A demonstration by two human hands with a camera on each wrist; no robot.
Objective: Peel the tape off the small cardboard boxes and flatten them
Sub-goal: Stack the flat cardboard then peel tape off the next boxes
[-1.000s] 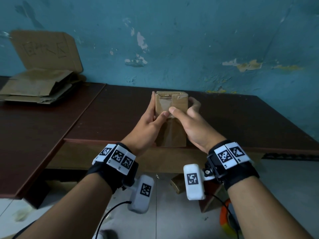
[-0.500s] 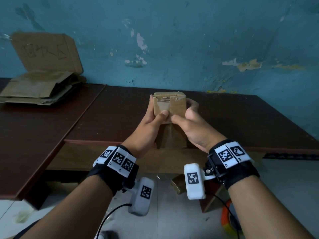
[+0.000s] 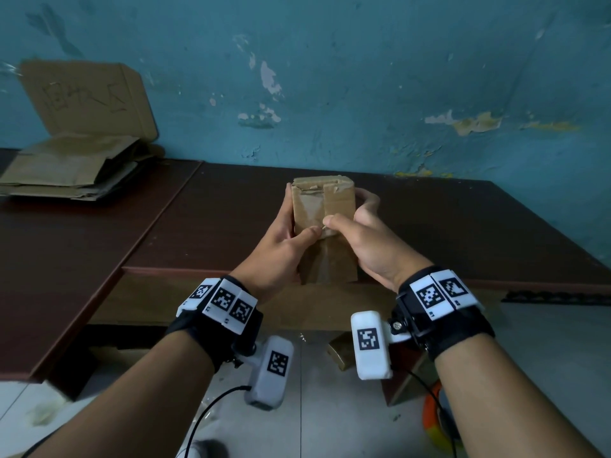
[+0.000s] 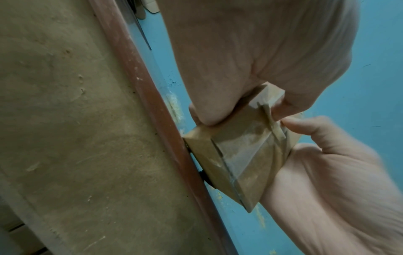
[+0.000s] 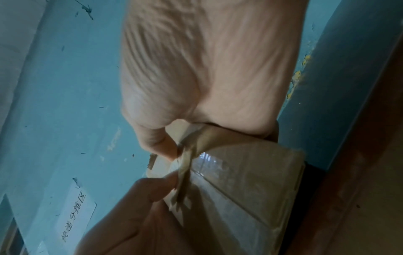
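**Both hands on a taped cardboard box at the surface's near edge**

The left hand (image 3: 281,246) and the right hand (image 3: 370,246) held a small cardboard box (image 3: 325,206) upright between them at the centre of the head view. The left hand's fingers were wrapped round the box's left side, its thumb pressed on the front face. The right hand's fingers curled behind the right side, and its thumb tip met the left thumb at the middle of the front face, where a loose end of clear tape (image 5: 185,165) was pinched; in the right wrist view that strip stood crumpled off the glossy face. Which thumb actually held the tape could not be told.

The box's lower end sat at the near edge of the dark brown surface (image 3: 463,226), as the left wrist view also showed (image 4: 240,155). The box's top flaps looked ragged.

In the upper left of the head view a pile of flattened cardboard (image 3: 66,170) lay on an adjoining surface, with a marked cardboard sheet (image 3: 86,100) leaning against the teal wall (image 3: 363,77).
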